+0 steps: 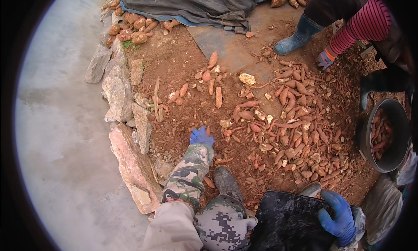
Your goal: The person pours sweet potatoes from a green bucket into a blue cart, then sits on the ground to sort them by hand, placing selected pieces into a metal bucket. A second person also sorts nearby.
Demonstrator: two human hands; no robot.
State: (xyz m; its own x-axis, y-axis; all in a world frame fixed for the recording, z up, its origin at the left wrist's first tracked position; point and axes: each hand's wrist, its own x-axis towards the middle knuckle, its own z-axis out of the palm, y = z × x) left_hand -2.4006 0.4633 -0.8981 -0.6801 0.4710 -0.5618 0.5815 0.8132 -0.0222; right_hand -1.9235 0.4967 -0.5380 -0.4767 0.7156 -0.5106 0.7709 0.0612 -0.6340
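Note:
My left hand (201,136), in a blue glove, reaches down to the reddish soil, with a small piece of sweet potato (208,131) at its fingertips; whether it grips the piece is unclear. In a blue glove too, my right hand (338,216) is over the right side of a black container (290,215), thumb and fingers apart. A heap of sweet potatoes (297,117) mixed with stones lies on the soil beyond the container. Loose sweet potatoes (218,97) are scattered ahead of my left hand.
Rough stones (137,166) edge the soil beside a concrete surface (65,120) at left. A dark tarp (189,6) covers part of the far side. At right, a person's gloved hand (326,59) touches the heap near a black tub (388,167) holding sweet potatoes.

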